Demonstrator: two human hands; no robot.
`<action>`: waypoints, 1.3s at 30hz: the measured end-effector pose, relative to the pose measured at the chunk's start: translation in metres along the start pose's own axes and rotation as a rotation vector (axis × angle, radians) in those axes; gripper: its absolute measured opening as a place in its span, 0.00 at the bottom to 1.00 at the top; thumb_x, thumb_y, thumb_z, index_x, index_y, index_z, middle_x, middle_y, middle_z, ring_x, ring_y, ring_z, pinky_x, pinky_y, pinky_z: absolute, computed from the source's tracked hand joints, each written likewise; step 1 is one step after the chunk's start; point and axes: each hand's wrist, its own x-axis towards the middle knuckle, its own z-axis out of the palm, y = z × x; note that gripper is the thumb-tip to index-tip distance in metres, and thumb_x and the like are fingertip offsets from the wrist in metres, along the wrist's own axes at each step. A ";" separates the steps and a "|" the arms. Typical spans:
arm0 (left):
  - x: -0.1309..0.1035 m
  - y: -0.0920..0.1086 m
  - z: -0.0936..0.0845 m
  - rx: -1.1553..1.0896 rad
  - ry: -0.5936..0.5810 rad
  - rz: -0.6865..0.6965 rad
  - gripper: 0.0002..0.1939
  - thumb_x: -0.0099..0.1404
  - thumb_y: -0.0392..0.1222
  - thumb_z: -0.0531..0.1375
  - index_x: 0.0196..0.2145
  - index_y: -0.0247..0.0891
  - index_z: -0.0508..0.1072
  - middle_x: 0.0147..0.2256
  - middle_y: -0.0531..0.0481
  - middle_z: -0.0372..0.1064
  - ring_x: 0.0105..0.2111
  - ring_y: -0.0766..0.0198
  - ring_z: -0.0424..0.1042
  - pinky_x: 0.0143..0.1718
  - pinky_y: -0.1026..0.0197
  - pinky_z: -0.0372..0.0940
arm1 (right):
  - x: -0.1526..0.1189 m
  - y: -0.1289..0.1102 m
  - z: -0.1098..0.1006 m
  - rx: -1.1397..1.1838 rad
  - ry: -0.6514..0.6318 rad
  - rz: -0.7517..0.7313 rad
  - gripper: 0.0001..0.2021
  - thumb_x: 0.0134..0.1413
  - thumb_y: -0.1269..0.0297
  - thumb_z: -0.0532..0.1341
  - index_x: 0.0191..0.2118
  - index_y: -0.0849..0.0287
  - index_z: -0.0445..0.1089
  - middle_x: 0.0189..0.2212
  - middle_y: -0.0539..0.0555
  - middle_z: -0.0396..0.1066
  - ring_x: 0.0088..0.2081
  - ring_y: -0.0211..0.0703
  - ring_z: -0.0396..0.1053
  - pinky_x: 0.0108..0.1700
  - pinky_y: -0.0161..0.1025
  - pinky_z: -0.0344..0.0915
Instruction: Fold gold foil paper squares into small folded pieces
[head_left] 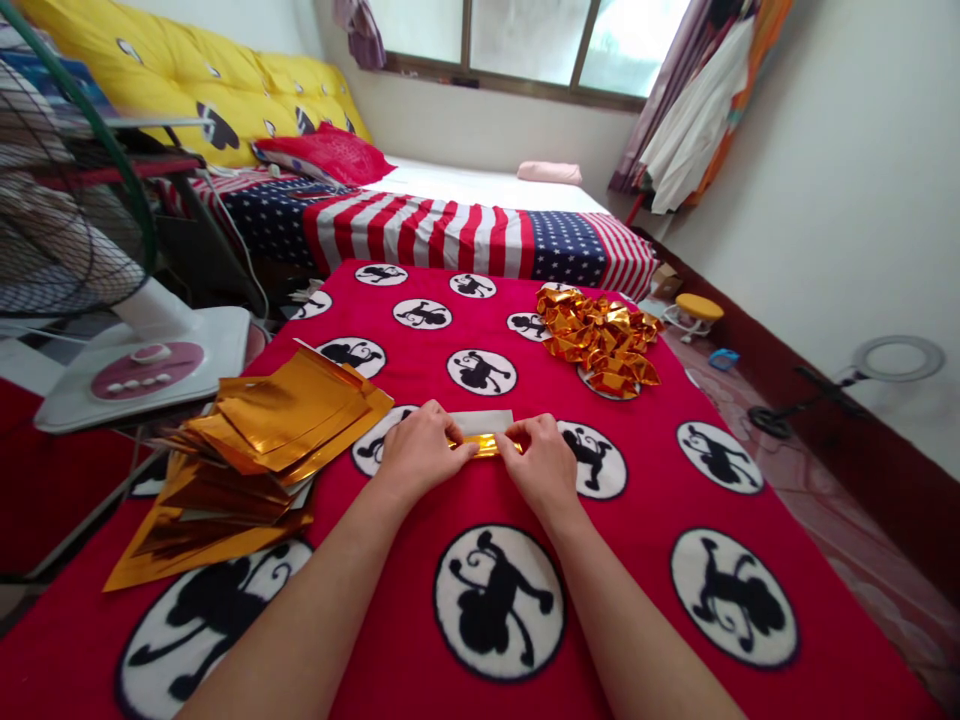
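Beneath both hands spread the red-covered desk, where the left hand and right hand, equally near, each pinched one end of the foil sheet between them, its long axis running crosswise from hand to hand.

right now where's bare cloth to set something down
Bare: the cloth right of the right hand, nearer than the foil pile, and the far stretch left of that pile. Crowded: left side, under gold sheets, and the middle, where left hand and right hand hold a gold strip.
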 end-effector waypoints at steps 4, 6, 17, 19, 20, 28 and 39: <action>0.000 -0.002 0.000 -0.012 -0.022 0.031 0.18 0.54 0.62 0.61 0.29 0.44 0.77 0.36 0.51 0.70 0.36 0.60 0.71 0.29 0.60 0.56 | -0.006 -0.007 0.000 -0.086 0.021 -0.024 0.16 0.50 0.48 0.64 0.37 0.56 0.71 0.38 0.53 0.67 0.41 0.47 0.68 0.41 0.41 0.60; 0.000 -0.003 -0.001 -0.013 -0.030 0.038 0.18 0.54 0.62 0.61 0.29 0.44 0.77 0.36 0.51 0.70 0.36 0.60 0.71 0.29 0.60 0.56 | -0.009 -0.009 0.001 -0.116 0.029 -0.027 0.18 0.48 0.48 0.65 0.38 0.56 0.70 0.39 0.54 0.67 0.43 0.49 0.68 0.42 0.43 0.59; 0.007 -0.013 -0.004 -0.091 -0.147 0.085 0.11 0.51 0.47 0.68 0.33 0.43 0.78 0.37 0.50 0.68 0.37 0.60 0.70 0.35 0.62 0.62 | -0.009 -0.001 -0.001 -0.033 -0.046 -0.016 0.13 0.48 0.58 0.65 0.41 0.55 0.69 0.41 0.53 0.66 0.45 0.49 0.66 0.44 0.43 0.58; 0.009 -0.017 -0.003 -0.114 -0.162 0.113 0.10 0.51 0.45 0.68 0.33 0.42 0.78 0.36 0.50 0.68 0.37 0.60 0.70 0.37 0.62 0.63 | -0.007 0.004 -0.002 0.008 -0.071 -0.024 0.11 0.50 0.62 0.64 0.41 0.55 0.70 0.41 0.53 0.66 0.44 0.46 0.66 0.44 0.42 0.58; 0.010 -0.019 -0.002 -0.123 -0.165 0.126 0.10 0.51 0.44 0.68 0.34 0.42 0.79 0.36 0.50 0.68 0.37 0.60 0.70 0.38 0.62 0.64 | -0.006 0.007 -0.002 0.031 -0.082 -0.027 0.10 0.50 0.64 0.63 0.41 0.55 0.71 0.41 0.53 0.66 0.43 0.45 0.66 0.44 0.41 0.59; 0.011 -0.021 -0.002 -0.142 -0.175 0.150 0.10 0.51 0.44 0.68 0.33 0.42 0.79 0.36 0.50 0.68 0.37 0.60 0.70 0.40 0.62 0.65 | -0.004 0.009 -0.004 0.112 -0.088 -0.005 0.15 0.51 0.77 0.52 0.38 0.55 0.73 0.41 0.53 0.67 0.42 0.42 0.67 0.45 0.39 0.60; 0.012 -0.023 0.000 -0.154 -0.141 0.147 0.06 0.54 0.42 0.63 0.31 0.43 0.80 0.36 0.50 0.71 0.38 0.60 0.71 0.39 0.63 0.65 | -0.013 -0.007 -0.001 -0.078 -0.035 -0.016 0.11 0.52 0.58 0.62 0.41 0.56 0.68 0.42 0.54 0.66 0.46 0.50 0.65 0.43 0.43 0.57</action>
